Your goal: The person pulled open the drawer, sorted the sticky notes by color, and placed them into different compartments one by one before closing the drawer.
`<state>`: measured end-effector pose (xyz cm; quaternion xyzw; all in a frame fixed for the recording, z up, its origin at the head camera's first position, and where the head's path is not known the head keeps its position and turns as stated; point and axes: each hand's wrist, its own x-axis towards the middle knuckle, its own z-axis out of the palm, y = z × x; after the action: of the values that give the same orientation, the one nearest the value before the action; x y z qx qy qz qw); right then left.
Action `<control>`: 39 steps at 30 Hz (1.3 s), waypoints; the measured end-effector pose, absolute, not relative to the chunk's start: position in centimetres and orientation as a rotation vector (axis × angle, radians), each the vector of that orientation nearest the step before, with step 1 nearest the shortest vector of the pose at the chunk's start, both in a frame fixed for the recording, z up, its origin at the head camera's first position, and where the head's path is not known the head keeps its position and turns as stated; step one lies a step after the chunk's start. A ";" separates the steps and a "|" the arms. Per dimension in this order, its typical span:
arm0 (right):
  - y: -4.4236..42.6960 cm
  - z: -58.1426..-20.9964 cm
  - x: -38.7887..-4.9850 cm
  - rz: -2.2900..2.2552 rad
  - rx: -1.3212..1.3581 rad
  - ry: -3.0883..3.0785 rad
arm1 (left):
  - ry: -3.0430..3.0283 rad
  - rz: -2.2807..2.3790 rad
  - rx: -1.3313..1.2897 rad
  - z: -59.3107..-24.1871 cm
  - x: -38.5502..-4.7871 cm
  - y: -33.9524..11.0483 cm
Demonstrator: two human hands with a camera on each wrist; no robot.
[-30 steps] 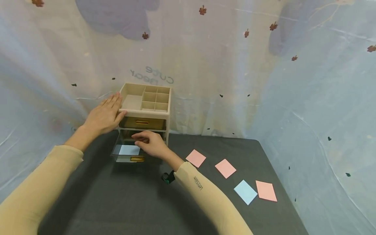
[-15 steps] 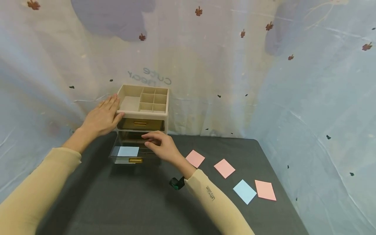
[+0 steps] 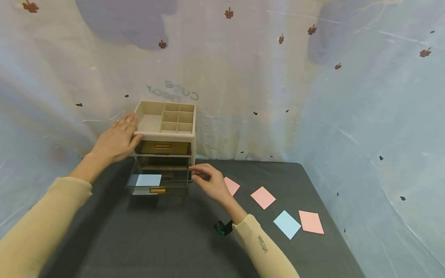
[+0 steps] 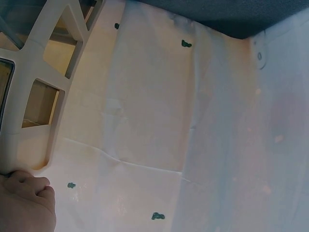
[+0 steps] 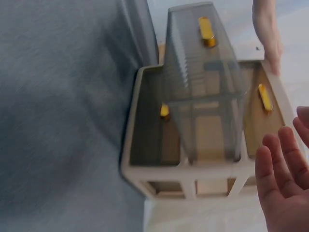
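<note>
A cream desktop drawer organizer (image 3: 165, 136) stands against the curtain, its top divided into compartments. Its clear middle drawer (image 3: 174, 181) is pulled out, with a light blue sticky note pad (image 3: 148, 180) lying in the left part. My left hand (image 3: 116, 141) rests on the organizer's upper left edge, fingers extended; the left wrist view catches only part of this hand (image 4: 26, 200). Just right of the drawer is my right hand (image 3: 213, 183), fingers loosely bent with nothing held. In the right wrist view its fingers (image 5: 289, 164) appear beside the organizer, apart from the drawer's gold handle (image 5: 206, 32).
On the dark table (image 3: 139, 239), a pink sticky note pad (image 3: 232, 186) lies partly behind my right hand. Further right are another pink pad (image 3: 263, 197), a blue pad (image 3: 287, 224) and a third pink pad (image 3: 311, 222). A patterned curtain (image 3: 222, 77) encloses the table.
My right hand has moved right, from over the open drawer to beside it, leaving the blue pad inside. My left hand stays on the organizer. The view has shifted slightly.
</note>
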<state>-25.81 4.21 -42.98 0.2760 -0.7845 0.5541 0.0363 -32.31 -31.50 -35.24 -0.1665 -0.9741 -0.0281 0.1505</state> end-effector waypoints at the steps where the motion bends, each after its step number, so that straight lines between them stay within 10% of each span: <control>1: 4.6 -43.3 -25.7 1.701 0.835 -2.412 | -2.799 -0.084 -0.479 -35.2 -32.3 -31.5; 39: 20.6 -48.3 -24.0 1.416 0.420 -2.564 | -2.822 -0.080 -0.478 -35.0 -32.3 -31.5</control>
<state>-24.03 20.58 -48.26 0.1414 -0.8629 0.4766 0.0910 -32.30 -31.49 -34.98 -0.1652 -0.9761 -0.0275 0.1388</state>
